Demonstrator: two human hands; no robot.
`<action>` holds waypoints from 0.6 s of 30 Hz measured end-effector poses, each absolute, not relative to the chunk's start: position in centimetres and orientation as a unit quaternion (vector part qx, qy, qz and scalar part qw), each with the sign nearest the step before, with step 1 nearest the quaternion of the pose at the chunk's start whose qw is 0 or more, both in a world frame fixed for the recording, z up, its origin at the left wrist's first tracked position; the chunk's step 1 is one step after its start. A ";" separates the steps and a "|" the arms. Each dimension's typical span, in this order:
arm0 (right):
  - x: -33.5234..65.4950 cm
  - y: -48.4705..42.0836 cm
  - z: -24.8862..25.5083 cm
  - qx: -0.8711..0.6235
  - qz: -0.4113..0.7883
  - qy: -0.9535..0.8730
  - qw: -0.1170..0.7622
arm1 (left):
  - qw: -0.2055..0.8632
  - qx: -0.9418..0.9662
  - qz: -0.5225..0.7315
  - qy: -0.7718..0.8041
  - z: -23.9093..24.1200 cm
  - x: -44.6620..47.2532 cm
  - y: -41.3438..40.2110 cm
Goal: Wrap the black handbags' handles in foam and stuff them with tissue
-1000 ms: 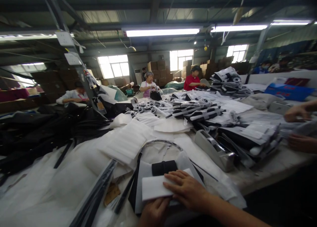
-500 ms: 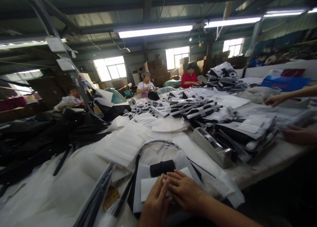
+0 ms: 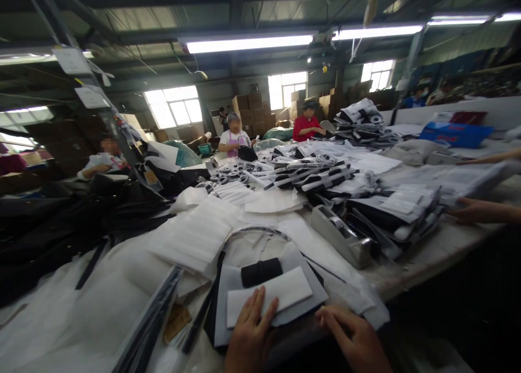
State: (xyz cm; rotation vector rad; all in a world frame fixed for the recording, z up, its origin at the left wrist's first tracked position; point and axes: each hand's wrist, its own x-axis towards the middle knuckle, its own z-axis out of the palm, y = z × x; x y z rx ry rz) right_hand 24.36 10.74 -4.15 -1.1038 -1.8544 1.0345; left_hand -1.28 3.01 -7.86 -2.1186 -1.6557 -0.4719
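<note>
A black bag (image 3: 209,320) lies flat before me, its handle arching away over the table. White foam sheet (image 3: 221,329) covers most of its face, with a black rolled piece (image 3: 261,272) and a folded white foam pad (image 3: 280,293) on top. My left hand (image 3: 252,327) rests on the pad's left part, fingers outstretched. At the bag's lower right edge is my right hand (image 3: 352,335), its fingers bent and drawn together; whether they grip the edge is hidden.
A grey tape dispenser (image 3: 340,237) stands behind the bag to the right. Foam sheets (image 3: 195,232) are heaped at left, and wrapped goods (image 3: 399,204) are stacked at right. A co-worker's hand (image 3: 480,210) handles clear plastic there. Other people sit across the table.
My right hand has come off the foam pad and moved right and down to the bag's edge. My left hand stays on the pad. The co-worker's hands at right have shifted.
</note>
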 end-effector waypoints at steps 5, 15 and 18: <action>24.1 11.5 -6.4 -0.457 0.658 -0.533 0.271 | 0.199 -0.770 -0.168 -0.583 -8.0 -1.2 3.2; 22.3 10.5 -4.0 -0.405 0.637 -0.610 0.240 | 0.307 -0.759 -0.200 -0.538 -10.8 -2.1 4.5; 22.8 12.4 -1.3 -0.404 0.569 -0.672 0.247 | 0.352 -0.737 -0.219 -0.533 -11.8 -2.3 5.0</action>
